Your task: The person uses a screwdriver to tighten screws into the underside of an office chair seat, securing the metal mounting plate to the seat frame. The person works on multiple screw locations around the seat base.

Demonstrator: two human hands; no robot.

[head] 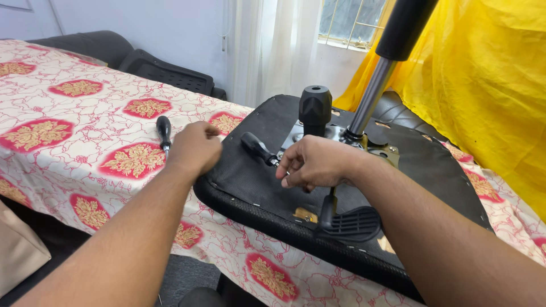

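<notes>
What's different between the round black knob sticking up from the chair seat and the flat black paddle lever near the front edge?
The knob is chunky and faceted, standing upright on the metal plate; the paddle lever is flat, ribbed and lies low along the seat underside. The knob sits beyond the right hand; the paddle lever lies nearer the camera, below that hand. Both are black plastic, and neither is being touched.

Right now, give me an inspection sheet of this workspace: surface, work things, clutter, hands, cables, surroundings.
Surface: table under a red and gold floral cloth.
Work things: upturned black chair seat with metal mechanism, gas cylinder, knob, paddle lever.
Clutter: black-handled screwdriver on the cloth.
Hands: left hand closed, at the seat edge beside the screwdriver; right hand fingers curled at the mechanism, by a black lever handle.
Cables: nothing seen.
Surroundings: yellow drape, white curtain, window, dark sofa.
</notes>
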